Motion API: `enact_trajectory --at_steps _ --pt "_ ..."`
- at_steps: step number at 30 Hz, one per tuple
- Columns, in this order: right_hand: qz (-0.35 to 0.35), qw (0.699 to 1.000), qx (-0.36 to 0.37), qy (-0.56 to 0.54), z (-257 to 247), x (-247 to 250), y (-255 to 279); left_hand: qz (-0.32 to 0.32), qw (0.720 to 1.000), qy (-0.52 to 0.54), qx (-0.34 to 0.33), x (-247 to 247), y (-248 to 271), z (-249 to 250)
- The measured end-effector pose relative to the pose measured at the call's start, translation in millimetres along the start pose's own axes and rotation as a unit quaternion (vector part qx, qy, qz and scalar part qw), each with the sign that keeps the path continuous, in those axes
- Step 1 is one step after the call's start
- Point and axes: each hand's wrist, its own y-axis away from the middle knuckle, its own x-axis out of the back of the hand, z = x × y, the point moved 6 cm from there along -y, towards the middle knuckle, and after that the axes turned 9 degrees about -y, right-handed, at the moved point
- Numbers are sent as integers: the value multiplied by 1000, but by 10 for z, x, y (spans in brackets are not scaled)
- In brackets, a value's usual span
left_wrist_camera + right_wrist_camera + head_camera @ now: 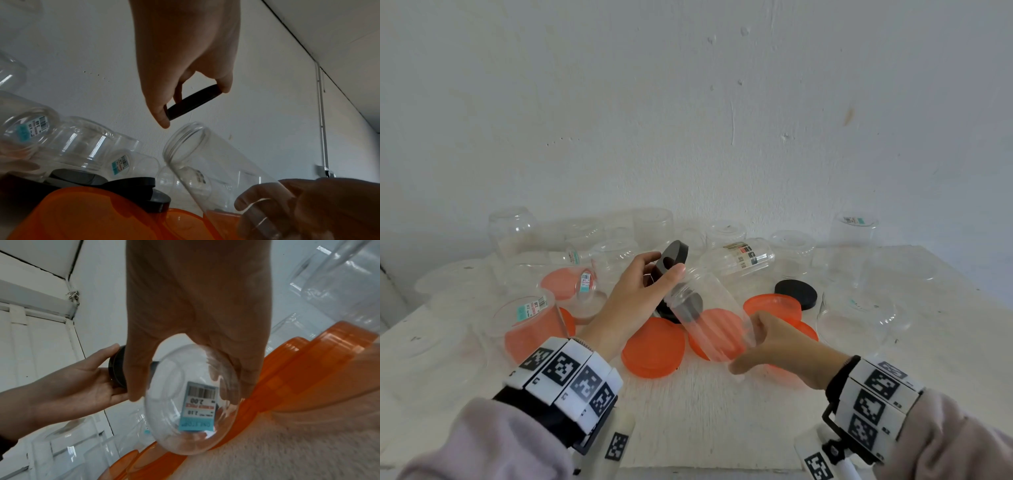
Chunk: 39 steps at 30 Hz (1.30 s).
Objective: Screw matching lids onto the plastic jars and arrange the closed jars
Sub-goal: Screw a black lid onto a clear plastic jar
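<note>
While the right hand [784,346] wraps its fingers round the lower end of a clear plastic jar [709,311], the jar is held off the white table [722,411], tilted with its open threaded mouth pointing up and toward the left hand [640,291]. That left hand pinches a black lid [674,255] by its rim between thumb and fingers, holding it on edge just beside the jar's mouth but apart from it, as the left wrist view shows. A price sticker [198,405] sits on the jar's base. Below the jar, several orange lids [654,346] lie overlapping on the table, with another black lid [796,294] flat behind them. More clear jars [736,257] without lids stand or lie along the wall side of the table, some bearing stickers.
</note>
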Motion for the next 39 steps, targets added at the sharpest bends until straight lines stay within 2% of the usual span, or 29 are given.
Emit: enact_trajectory --at_steps 5,11,29,34,37,39 --pt "-23 1000 11 -8 27 -99 -25 -10 1000 -2 6 -34 -16 -23" --pt "-106 994 4 -25 74 -241 -33 -4 1000 11 2 -43 14 23" --pt "-39 998 1 47 36 -136 -239 -12 1000 20 -15 -125 84 122" --pt "-63 998 3 -1 21 -66 -224 -21 999 19 -24 -163 92 148" --pt "-86 994 40 -54 -94 -45 -205 -33 999 7 -25 -200 88 168" --pt "-74 992 60 -79 -162 -1 -204 -41 999 -3 -30 -227 81 202"
